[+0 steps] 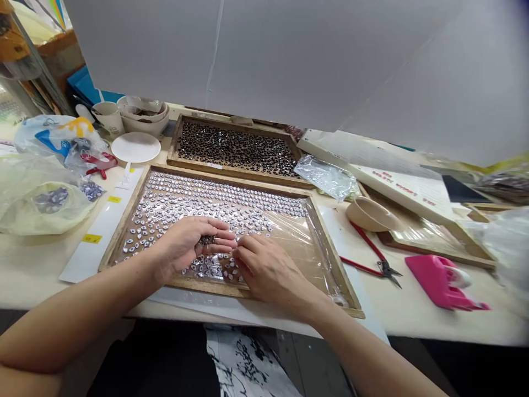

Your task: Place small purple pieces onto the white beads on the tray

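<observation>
My left hand (pixel 192 241) is turned palm up over a wooden tray, cupping a small pile of dark metal bits (pixel 208 240). At its fingertips my right hand (pixel 264 262) has its fingers pinched together; whatever they hold is too small to make out. Under both hands lies the wooden-framed tray (pixel 334 253), lined with clear film. Many small silvery eye-shaped pieces (pixel 225 190) with dark centres cover it, in neat rows at the far side and loosely scattered nearer me. The tray's right part shows bare film.
Behind stands a second tray (pixel 235 149) of dark pieces. Red-handled pliers (pixel 384 267), a beige bowl (pixel 372 214) and a pink plastic holder (pixel 438 281) lie right. Plastic bags (pixel 45 193), a white round paddle (pixel 135 147) and stacked bowls (pixel 144 116) are left. A grey panel (pixel 268 60) rises behind.
</observation>
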### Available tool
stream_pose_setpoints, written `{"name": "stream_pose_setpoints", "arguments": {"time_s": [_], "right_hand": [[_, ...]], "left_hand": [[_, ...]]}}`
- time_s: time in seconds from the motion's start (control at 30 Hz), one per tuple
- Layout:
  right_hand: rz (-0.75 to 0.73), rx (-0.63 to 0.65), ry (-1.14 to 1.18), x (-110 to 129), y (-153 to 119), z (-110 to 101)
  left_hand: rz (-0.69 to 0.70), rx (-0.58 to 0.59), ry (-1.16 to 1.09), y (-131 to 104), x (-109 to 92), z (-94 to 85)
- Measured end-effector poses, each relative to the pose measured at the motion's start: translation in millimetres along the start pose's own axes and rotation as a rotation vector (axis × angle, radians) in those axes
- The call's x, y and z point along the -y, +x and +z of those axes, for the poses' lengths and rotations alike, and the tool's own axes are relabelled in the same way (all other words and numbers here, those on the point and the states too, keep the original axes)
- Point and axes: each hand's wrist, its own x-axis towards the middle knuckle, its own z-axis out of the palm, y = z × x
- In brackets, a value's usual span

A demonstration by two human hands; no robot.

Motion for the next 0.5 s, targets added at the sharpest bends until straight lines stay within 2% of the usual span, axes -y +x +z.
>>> {"name": "stream_pose_setpoints", "arguments": {"time_s": [0.5], "right_hand": [[-0.046, -0.006, 0.028, 2.3, 1.9, -0.6]], "left_hand": [[0.017, 0.022, -0.014, 2.2, 2.1, -1.1]]}}
